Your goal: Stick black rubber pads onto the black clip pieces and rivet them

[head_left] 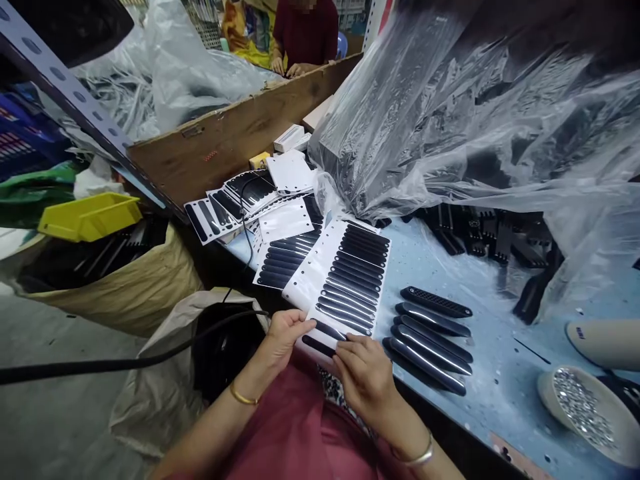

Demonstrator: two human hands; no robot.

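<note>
Sheet of black strips: at the near edge of the worktop, lower end past that edge, between both grips. Left hand: grip narrow, pinching the sheet's lower left margin. Right hand: grip narrow, closed on its lower right side; cannot tell whether a strip is lifted. Dark curved pieces: grouped right of the sheet. Bowl, small metal parts inside: farther right, near edge.

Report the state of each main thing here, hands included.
Left hand: bent, thumb on strip sheet
Right hand: bent, at strip sheet
Strip sheet: past bench edge
Black handles: side by side
Plastic sheeting: crumpled
Bowl: holding metal pieces
Yellowish sack: open
Yellow bin: open-topped, over sack
</note>
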